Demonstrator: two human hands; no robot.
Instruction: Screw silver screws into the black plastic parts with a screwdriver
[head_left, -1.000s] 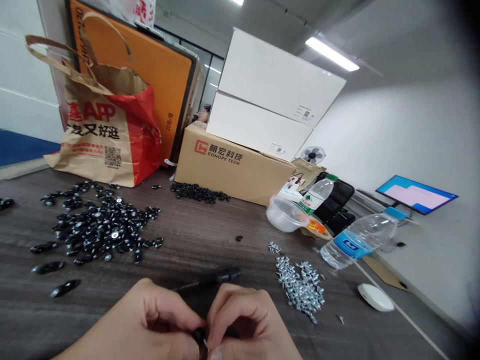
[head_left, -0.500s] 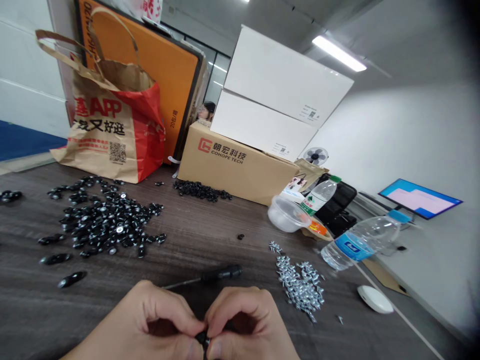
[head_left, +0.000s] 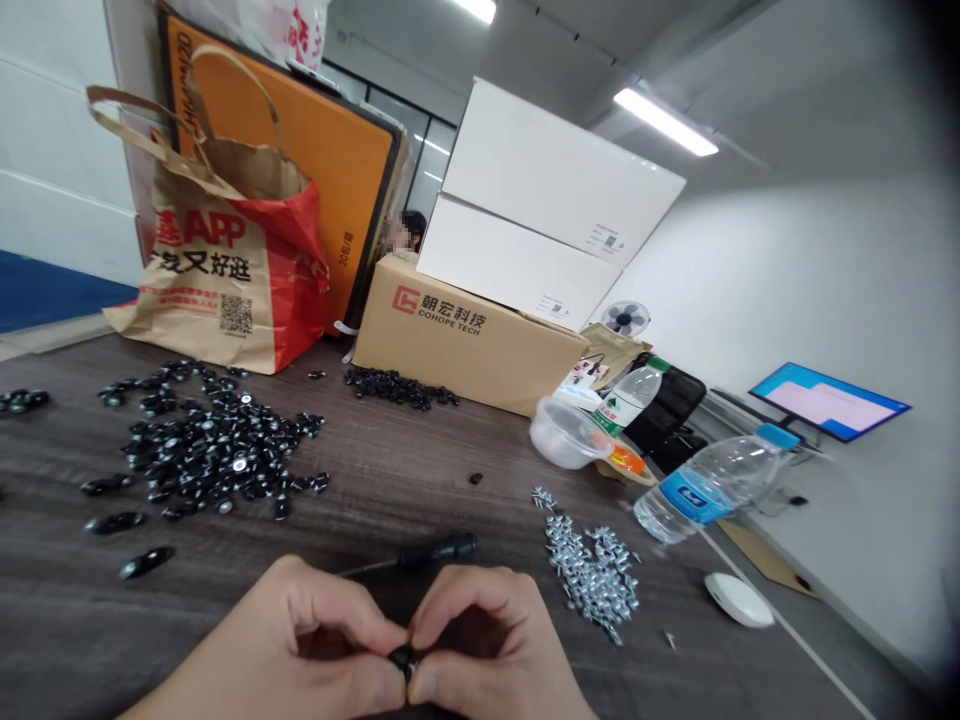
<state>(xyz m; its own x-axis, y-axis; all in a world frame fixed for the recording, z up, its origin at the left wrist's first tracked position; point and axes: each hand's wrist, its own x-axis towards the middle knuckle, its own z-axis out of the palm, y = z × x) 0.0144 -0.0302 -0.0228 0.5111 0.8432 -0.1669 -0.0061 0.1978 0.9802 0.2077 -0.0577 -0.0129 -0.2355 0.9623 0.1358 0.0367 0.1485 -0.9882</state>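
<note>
At the bottom centre, my left hand (head_left: 322, 640) and my right hand (head_left: 491, 640) meet fingertip to fingertip. Both pinch a small black part (head_left: 403, 657) with a shiny spot; fingers cover most of it, so its exact kind does not show. Just beyond my hands lies a screwdriver (head_left: 435, 551) with a black handle, its shaft pointing left. A heap of small black parts with silvery centres (head_left: 217, 450) spreads on the left. To the right of my hands is a pile of silver screws (head_left: 592, 575).
A smaller pile of black pieces (head_left: 401, 388) lies before a cardboard box (head_left: 465, 340) carrying white boxes (head_left: 555, 180). A paper bag (head_left: 225, 260) stands at back left. On the right are a plastic tub (head_left: 566, 435), a water bottle (head_left: 705, 490) and a white mouse (head_left: 739, 599).
The view has shifted slightly, so the table items appear a little displaced. My hands stay together on the small black part, with the fingertips slightly moved.
</note>
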